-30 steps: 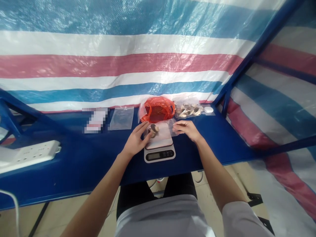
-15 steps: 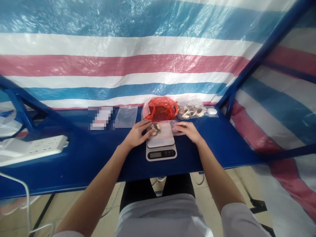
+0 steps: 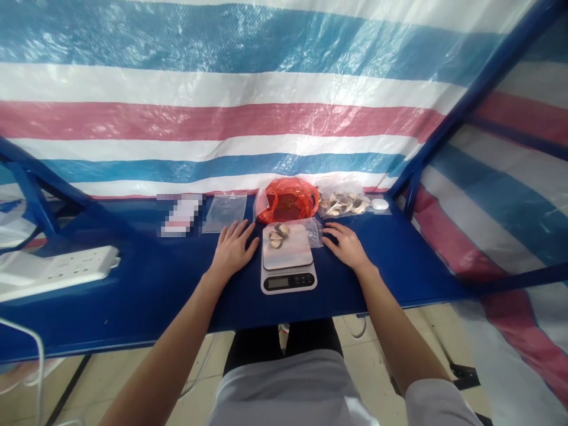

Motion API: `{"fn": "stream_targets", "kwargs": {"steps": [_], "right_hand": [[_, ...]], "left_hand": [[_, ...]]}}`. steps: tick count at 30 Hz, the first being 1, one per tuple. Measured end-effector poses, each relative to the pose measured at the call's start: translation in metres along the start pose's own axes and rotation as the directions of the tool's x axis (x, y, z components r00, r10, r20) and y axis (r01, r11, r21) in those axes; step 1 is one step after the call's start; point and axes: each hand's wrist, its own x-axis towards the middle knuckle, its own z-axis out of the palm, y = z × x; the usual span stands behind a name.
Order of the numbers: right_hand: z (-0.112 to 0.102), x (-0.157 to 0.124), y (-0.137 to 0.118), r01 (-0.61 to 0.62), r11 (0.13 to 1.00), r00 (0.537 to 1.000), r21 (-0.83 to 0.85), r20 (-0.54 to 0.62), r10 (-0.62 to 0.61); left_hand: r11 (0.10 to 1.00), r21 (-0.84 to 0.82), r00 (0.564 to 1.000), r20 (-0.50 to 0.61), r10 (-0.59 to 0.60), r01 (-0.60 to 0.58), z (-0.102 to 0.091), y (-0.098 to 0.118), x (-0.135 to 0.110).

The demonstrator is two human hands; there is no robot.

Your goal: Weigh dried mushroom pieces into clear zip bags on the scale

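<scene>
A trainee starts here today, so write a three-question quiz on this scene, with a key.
1. True or false: The left hand is palm down, left of the scale.

2. Multiple choice: What lies on the scale's plate?
A) a power strip
B) a small clear bag with pieces in it
C) a roll of tape

3. Fill in: The end of the small clear bag that overhangs the scale is nearest the ___ hand.

Key: 1 true; 2 B; 3 right (the right hand).
</scene>
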Motion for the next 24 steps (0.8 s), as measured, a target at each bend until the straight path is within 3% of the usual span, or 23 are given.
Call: {"fn": "stream_targets", "kwargs": {"steps": [3,6,24], "right_hand": [[0.0075,-0.0025,-0.0031,-0.009,0.978,0.998,-0.208,0.058,0.022],[0.0109,-0.0029,-0.0059,-0.028,0.959,0.995,-0.282,0.084,0.053],[0.0082,0.0001,-0.008,-0.07,0.951,0.984,-0.302,0.133,0.114]], "left_hand": [[0.997,0.079,0.999,0.053,-0.011,0.007,-0.0009,0.0018,-0.0059],[0.993,0.116,0.996,0.082,-0.02,0.01,-0.0013,0.0023,-0.0093],[0.996,0.078,0.996,0.076,-0.039,0.033,0.0002,0.0035,-0.0104]]}}
